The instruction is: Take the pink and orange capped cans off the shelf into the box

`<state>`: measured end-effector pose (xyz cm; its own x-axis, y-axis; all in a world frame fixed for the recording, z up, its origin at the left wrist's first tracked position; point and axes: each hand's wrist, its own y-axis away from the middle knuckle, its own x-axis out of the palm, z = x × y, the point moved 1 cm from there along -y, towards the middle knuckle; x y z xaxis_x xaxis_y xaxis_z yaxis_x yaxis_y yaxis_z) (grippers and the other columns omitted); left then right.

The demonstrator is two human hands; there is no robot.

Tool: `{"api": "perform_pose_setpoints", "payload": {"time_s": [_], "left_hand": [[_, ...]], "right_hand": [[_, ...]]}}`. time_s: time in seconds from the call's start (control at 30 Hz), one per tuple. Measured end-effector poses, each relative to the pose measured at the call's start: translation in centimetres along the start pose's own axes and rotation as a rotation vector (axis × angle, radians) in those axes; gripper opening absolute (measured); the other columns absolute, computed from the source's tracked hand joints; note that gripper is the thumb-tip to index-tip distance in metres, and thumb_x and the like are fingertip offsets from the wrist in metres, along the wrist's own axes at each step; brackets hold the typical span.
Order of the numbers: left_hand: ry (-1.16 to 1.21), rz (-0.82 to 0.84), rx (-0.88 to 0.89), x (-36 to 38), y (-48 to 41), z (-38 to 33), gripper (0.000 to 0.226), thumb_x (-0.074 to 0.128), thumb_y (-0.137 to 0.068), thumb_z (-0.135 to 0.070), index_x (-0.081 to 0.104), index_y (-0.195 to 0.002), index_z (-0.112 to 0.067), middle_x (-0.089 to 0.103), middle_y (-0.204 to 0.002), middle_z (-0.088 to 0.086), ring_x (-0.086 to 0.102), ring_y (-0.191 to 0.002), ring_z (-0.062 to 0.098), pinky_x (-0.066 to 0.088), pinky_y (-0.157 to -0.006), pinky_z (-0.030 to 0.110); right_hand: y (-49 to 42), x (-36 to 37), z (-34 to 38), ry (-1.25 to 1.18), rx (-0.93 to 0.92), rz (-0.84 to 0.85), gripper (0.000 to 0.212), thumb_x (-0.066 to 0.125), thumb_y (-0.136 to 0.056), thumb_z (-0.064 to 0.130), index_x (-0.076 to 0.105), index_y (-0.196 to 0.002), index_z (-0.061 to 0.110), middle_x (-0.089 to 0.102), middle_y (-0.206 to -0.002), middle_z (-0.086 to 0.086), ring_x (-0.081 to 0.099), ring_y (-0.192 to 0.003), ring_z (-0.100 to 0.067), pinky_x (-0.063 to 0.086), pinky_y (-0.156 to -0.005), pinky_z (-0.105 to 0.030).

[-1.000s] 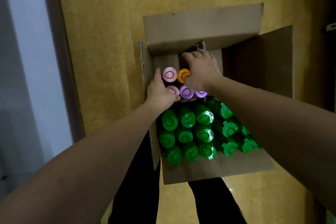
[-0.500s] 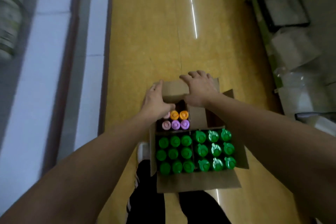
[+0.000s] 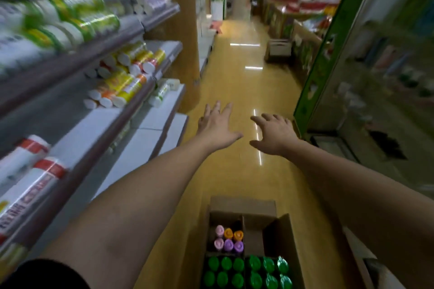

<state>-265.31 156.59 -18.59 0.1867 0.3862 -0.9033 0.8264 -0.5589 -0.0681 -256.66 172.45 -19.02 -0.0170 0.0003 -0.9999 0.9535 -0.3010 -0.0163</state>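
Both my arms stretch forward over a shop aisle. My left hand (image 3: 217, 125) is spread flat, fingers straight, holding nothing. To its right, my right hand (image 3: 272, 134) is also spread with relaxed fingers and holds nothing. Below them on the floor stands an open cardboard box (image 3: 243, 205). Several green-capped bottles (image 3: 246, 271) fill its near half. A few pink, purple and orange-capped bottles (image 3: 229, 239) stand in its far left compartment. Neither hand touches the box.
Shelves (image 3: 131, 110) on the left carry lying bottles with yellow, green and red labels. A green-framed display (image 3: 328, 54) lines the right side. The glossy yellow floor (image 3: 244, 77) runs ahead to more stands at the far end.
Both hands left the box flaps and rose away from it, now spread in the air. The view swung up from the box to the aisle ahead.
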Motion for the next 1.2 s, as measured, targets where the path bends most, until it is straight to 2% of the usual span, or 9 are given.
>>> {"api": "perform_pose_setpoints", "payload": {"time_s": [0.2,0.5,0.77,0.93,1.2], "left_hand": [[-0.117,-0.157,0.056,-8.0,5.8,-4.1,0.099,0.067,-0.086,-0.061,0.009,-0.161,-0.033,-0.003,-0.170,0.003,-0.008,-0.155,0.033,0.010,-0.123,0.055],[-0.332,-0.362,-0.062,-14.5,14.8,-7.2,0.098,0.067,-0.085,-0.061,0.009,-0.160,-0.034,-0.003,-0.170,0.004,-0.008,-0.155,0.034,0.010,-0.123,0.057],[-0.386,-0.467,-0.289,-19.2,25.0,-10.7,0.099,0.060,-0.085,-0.070,0.006,-0.161,-0.036,-0.005,-0.169,0.004,-0.007,-0.154,0.035,0.012,-0.122,0.057],[-0.481,-0.530,-0.481,-21.6,33.8,-10.7,0.099,0.064,-0.085,-0.065,0.007,-0.161,-0.034,-0.006,-0.169,0.006,-0.007,-0.154,0.036,0.010,-0.123,0.058],[-0.592,-0.589,-0.701,-24.2,47.8,-9.4,0.099,0.066,-0.085,-0.062,0.010,-0.161,-0.033,-0.003,-0.169,0.008,-0.005,-0.154,0.036,0.017,-0.120,0.061]], "right_hand": [[4.3,-9.0,2.9,-0.012,-0.080,-0.195,0.085,0.063,-0.085,0.062,0.027,-0.157,0.032,0.035,-0.159,-0.010,0.029,-0.146,-0.036,0.028,-0.116,-0.057],[10.1,-17.0,2.8,-0.002,-0.283,-0.359,0.093,0.070,-0.080,0.059,0.024,-0.157,0.032,0.034,-0.157,-0.010,0.030,-0.144,-0.036,0.031,-0.113,-0.057],[15.2,-22.7,2.4,-0.039,-0.547,-0.429,0.087,0.068,-0.082,0.058,0.028,-0.155,0.032,0.036,-0.155,-0.010,0.032,-0.141,-0.037,0.030,-0.113,-0.055],[19.3,-23.7,7.4,-0.073,-0.765,-0.421,0.085,0.066,-0.084,0.060,0.027,-0.155,0.032,0.034,-0.157,-0.010,0.032,-0.141,-0.038,0.030,-0.113,-0.058],[28.7,-24.2,17.2,-0.113,-1.025,-0.428,0.091,0.067,-0.083,0.059,0.022,-0.158,0.033,0.029,-0.159,-0.012,0.028,-0.144,-0.037,0.026,-0.116,-0.057]]}}
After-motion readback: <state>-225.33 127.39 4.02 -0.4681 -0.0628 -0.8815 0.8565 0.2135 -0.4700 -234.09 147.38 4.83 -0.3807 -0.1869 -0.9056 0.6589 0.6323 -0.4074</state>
